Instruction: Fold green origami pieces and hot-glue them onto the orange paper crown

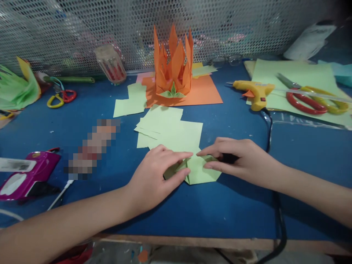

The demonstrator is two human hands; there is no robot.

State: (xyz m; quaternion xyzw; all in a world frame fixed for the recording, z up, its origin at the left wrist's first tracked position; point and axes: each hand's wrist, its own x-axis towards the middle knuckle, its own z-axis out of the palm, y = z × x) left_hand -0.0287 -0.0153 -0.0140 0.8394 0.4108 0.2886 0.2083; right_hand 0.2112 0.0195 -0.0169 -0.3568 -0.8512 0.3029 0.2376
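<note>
A small sheet of light green paper (pixel 203 172), partly folded, lies on the blue table between my hands. My left hand (pixel 162 168) grips its left side, with thumb and index finger over a raised flap. From the right, my right hand (pixel 236 157) holds the upper right part of the same sheet between thumb and fingers. The two index fingertips almost meet at the top edge. Just beyond my hands several loose light green paper pieces (pixel 176 128) overlap. Behind them stands an orange folded-paper flower (pixel 173 66) with a small green folded piece at its base.
A yellow glue gun (pixel 255 91) trails a black cord down the right side. Large scissors (pixel 308 99) rest on green sheets, while small scissors (pixel 62 98) lie at left. Nearby are a purple object (pixel 35 172), a blurred-out item (pixel 93 146) with a white cable and a clear container (pixel 111 64).
</note>
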